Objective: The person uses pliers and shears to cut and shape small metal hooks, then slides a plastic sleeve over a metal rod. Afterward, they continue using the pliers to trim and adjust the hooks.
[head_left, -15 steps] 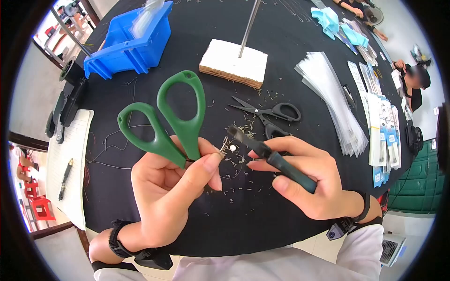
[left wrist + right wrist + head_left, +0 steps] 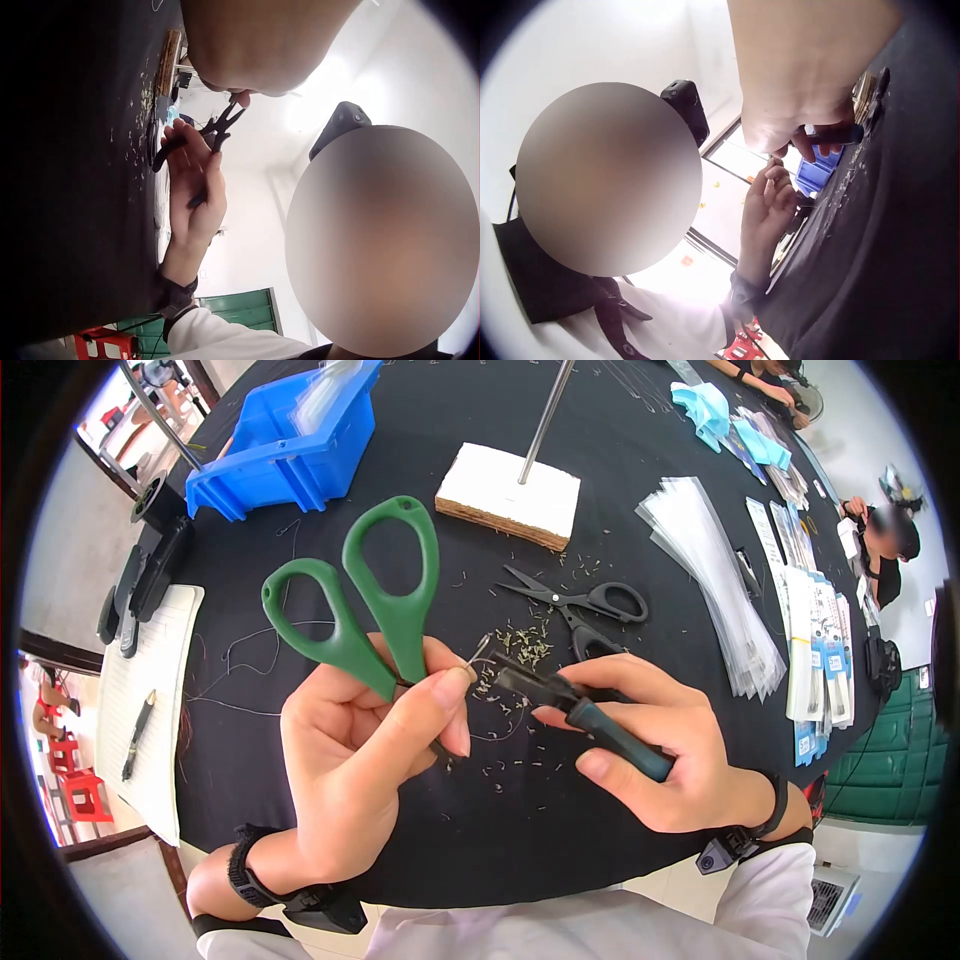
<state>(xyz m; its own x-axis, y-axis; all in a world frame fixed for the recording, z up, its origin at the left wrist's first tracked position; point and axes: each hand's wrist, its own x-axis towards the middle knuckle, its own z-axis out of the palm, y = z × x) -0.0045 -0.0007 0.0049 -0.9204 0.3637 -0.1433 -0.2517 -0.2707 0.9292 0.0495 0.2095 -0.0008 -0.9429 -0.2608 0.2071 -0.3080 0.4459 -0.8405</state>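
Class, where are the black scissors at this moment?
In the head view, the black scissors lie open on the black cloth just right of centre, between the white-topped block and the person's right hand.

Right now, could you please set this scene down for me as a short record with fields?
Left hand: holds green-handled scissors, a small thin piece at its fingertips
Right hand: grips pliers
Plier tips: close to that piece; contact unclear
Surface: black cloth
On cloth: black scissors, blades apart; scattered clippings
Person's left side: paper with a pen; blue bin
Person's right side: clear plastic sleeves
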